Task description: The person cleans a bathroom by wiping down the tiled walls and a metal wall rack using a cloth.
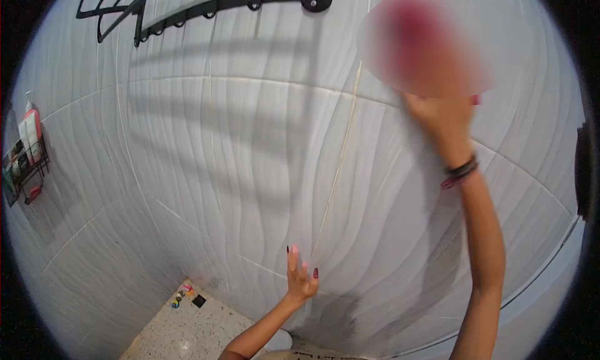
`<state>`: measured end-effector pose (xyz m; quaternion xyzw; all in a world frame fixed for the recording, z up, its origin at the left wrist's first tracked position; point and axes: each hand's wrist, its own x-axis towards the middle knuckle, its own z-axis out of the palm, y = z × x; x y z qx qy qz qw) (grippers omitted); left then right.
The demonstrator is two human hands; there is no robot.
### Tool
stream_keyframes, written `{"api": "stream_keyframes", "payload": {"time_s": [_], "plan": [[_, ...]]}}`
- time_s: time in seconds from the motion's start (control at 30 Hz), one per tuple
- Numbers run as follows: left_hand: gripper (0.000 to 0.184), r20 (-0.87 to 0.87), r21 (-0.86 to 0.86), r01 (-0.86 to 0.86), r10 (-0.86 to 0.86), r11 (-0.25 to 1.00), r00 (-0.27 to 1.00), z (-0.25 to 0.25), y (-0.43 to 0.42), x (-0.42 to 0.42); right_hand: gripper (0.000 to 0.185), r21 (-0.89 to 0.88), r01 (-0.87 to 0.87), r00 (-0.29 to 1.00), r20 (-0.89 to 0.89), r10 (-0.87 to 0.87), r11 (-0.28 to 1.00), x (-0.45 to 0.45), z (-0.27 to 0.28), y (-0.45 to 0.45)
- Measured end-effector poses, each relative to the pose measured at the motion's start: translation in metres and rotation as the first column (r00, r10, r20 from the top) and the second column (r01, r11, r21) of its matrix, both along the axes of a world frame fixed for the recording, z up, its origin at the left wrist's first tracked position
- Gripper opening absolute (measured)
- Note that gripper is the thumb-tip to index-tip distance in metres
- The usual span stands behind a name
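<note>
At one o'clock the right hand [447, 119] meets a blurred red thing [412, 35] before the wall [250, 135], its grip too smeared to tell, while towards six the left hand [302, 285] is empty, half open, fingers parted.

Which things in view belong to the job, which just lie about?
Likely in use:
- blurred red object at the right hand
- wavy grey wall tiles

Apparently idle:
- black metal hook rack
- black wire wall caddy
- small multicoloured floor items
</note>
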<state>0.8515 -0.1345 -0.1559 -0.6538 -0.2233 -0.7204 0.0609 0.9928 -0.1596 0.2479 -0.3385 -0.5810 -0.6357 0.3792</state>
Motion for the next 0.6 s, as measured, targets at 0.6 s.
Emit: {"api": "stream_keyframes", "payload": {"time_s": [0.6], "plan": [[0.063, 0.073, 0.095, -0.296, 0.290, 0.950, 0.954, 0.048, -0.058, -0.040, 0.024, -0.280, -0.192, 0.939, 0.226, 0.259, 0.940, -0.037, 0.063, 0.021]]}}
